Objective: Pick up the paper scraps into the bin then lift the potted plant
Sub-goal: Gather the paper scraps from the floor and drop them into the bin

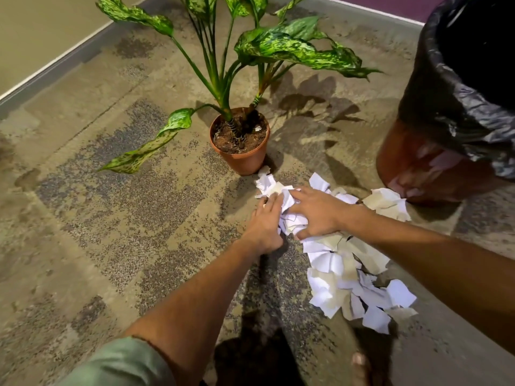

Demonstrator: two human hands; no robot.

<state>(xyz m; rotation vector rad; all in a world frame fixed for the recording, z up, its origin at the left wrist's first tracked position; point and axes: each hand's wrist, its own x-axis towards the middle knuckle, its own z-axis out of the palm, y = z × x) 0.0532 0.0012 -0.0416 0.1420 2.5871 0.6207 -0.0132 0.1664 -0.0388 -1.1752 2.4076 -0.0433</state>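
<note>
My fingers (299, 194) are spread over the paper scraps (345, 263), left hand (264, 224) and right hand (317, 213) cupping a bunch between them on the floor (111, 190). I judge this the gathering step. The bin (446, 112) stands beyond my right fingers, the potted plant (241, 140) just ahead. Next: squeeze, lift, carry right.

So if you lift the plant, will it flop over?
Probably a bit top-heavy: the potted plant has long leaves spreading far past its small pot. The thin stems likely sway, and loose soil might spill if tilted.
</note>
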